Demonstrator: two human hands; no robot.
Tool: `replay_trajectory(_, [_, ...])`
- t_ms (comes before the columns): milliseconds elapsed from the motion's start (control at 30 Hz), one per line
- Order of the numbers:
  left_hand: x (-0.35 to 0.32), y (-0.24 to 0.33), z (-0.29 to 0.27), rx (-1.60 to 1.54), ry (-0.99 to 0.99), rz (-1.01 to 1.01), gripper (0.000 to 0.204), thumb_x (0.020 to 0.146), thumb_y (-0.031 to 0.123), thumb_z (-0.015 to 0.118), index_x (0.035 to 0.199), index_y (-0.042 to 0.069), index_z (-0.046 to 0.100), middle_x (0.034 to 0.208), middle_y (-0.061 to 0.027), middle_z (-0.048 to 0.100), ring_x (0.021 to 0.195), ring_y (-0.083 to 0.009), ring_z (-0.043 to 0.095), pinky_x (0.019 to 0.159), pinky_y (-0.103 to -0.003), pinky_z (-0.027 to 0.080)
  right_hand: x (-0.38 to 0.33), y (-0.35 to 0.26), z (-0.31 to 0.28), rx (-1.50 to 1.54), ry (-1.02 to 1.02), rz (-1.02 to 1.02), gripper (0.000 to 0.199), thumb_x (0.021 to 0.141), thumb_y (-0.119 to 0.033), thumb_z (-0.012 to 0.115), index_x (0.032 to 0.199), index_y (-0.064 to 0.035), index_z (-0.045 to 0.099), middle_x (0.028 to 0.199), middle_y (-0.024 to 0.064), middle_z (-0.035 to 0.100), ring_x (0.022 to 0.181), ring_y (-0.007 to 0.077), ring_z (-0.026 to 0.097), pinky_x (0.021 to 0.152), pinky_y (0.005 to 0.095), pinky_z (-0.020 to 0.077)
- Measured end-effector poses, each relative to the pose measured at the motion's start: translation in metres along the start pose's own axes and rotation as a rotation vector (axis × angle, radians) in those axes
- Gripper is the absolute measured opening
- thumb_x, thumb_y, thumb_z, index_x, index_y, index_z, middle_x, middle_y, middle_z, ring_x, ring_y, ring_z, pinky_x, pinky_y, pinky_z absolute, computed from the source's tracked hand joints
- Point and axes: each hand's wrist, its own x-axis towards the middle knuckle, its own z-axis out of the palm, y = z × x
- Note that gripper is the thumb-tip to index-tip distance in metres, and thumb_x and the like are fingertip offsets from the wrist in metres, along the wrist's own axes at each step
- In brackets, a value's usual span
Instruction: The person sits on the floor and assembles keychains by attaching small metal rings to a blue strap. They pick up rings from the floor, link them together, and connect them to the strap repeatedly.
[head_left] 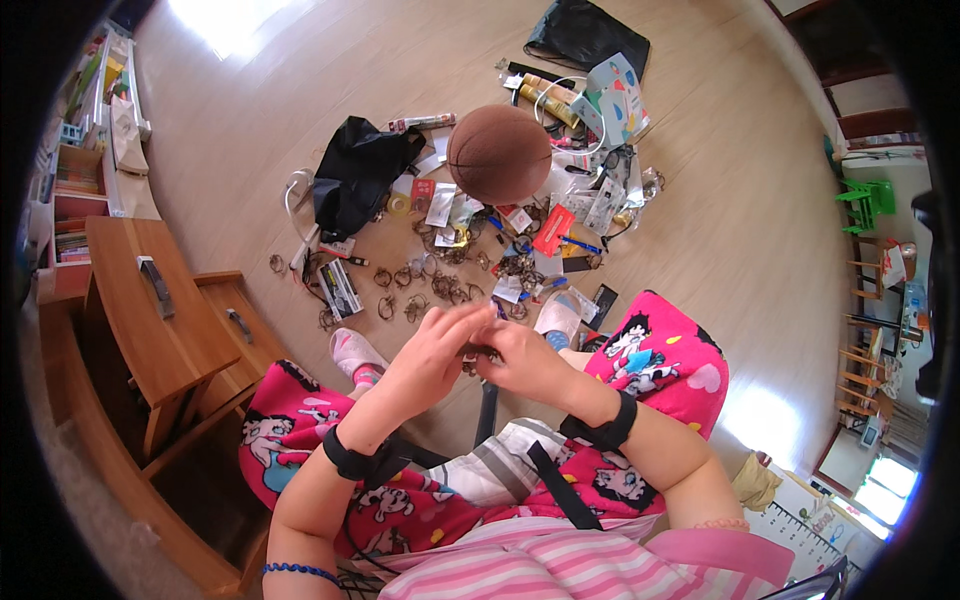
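Note:
My left hand (pixel 432 352) and my right hand (pixel 522 362) meet in front of me above my knees. Both pinch one small dark item (pixel 476 351) between the fingertips; what it is I cannot tell. Black straps circle both wrists. Below the hands, on the wooden floor (pixel 250 130), lie several small dark rings (pixel 400 290) scattered in a loose patch. My feet in white socks (pixel 352 350) rest near them. I sit with pink patterned trousers over my knees.
A brown ball (pixel 498 153) sits amid a heap of packets, tubes and papers. A black bag (pixel 352 175) lies left of it, another black bag (pixel 588 32) farther back. Wooden drawers (pixel 160 310) stand at the left, shelves (pixel 80 180) beyond. Green chair (pixel 868 200) at right.

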Motion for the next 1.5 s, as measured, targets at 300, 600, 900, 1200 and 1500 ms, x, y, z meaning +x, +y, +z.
replay_trajectory(300, [-0.008, -0.01, 0.008, -0.078, 0.018, -0.351, 0.023, 0.072, 0.001, 0.068, 0.094, 0.002, 0.064, 0.086, -0.0083, 0.062, 0.083, -0.0266, 0.053, 0.071, -0.036, 0.044, 0.0, -0.012, -0.01, -0.007, 0.16, 0.029, 0.022, 0.075, -0.011, 0.064, 0.094, -0.0043, 0.055, 0.084, 0.0142, 0.061, 0.082, 0.034, 0.061, 0.073, 0.0421, 0.0485])
replay_trajectory(600, [-0.009, -0.001, 0.007, -0.827, -0.085, -0.491, 0.017, 0.085, 0.017, 0.071, 0.085, 0.002, 0.062, 0.084, 0.0035, 0.061, 0.074, -0.005, 0.049, 0.063, -0.023, 0.039, 0.006, -0.01, -0.02, 0.01, 0.12, -0.003, 0.03, 0.071, -0.004, 0.064, 0.097, -0.0067, 0.05, 0.084, 0.0113, 0.061, 0.085, 0.0324, 0.059, 0.074, 0.0424, 0.046])
replay_trajectory(900, [-0.014, -0.015, 0.014, -0.662, -0.281, -0.439, 0.029, 0.098, 0.026, 0.052, 0.092, 0.001, 0.065, 0.08, -0.0022, 0.062, 0.08, -0.01, 0.056, 0.075, -0.027, 0.045, -0.002, -0.01, -0.018, -0.097, 0.153, -0.231, 0.028, 0.07, -0.002, 0.063, 0.095, -0.008, 0.053, 0.084, 0.0081, 0.058, 0.084, 0.029, 0.057, 0.075, 0.0397, 0.0409])
replay_trajectory(1200, [-0.021, -0.003, 0.0, -0.844, -0.203, -0.373, 0.023, 0.095, 0.023, 0.058, 0.095, 0.003, 0.068, 0.094, -0.0028, 0.062, 0.094, -0.0131, 0.053, 0.086, -0.029, 0.04, 0.008, -0.006, -0.019, 0.206, -0.062, 0.119, 0.035, 0.073, 0.004, 0.06, 0.106, -0.0043, 0.058, 0.095, 0.0075, 0.063, 0.083, 0.0126, 0.061, 0.07, 0.0267, 0.0497])
replay_trajectory(1500, [-0.008, -0.043, -0.025, -0.934, 0.316, -0.791, 0.027, 0.096, 0.023, 0.055, 0.088, -0.001, 0.065, 0.089, -0.0053, 0.066, 0.087, -0.0118, 0.059, 0.083, -0.027, 0.044, 0.05, 0.006, -0.029, 0.134, -0.316, 0.32, 0.04, 0.082, -0.017, 0.069, 0.118, -0.0026, 0.056, 0.102, 0.0109, 0.063, 0.079, 0.0216, 0.062, 0.072, 0.0309, 0.0507])
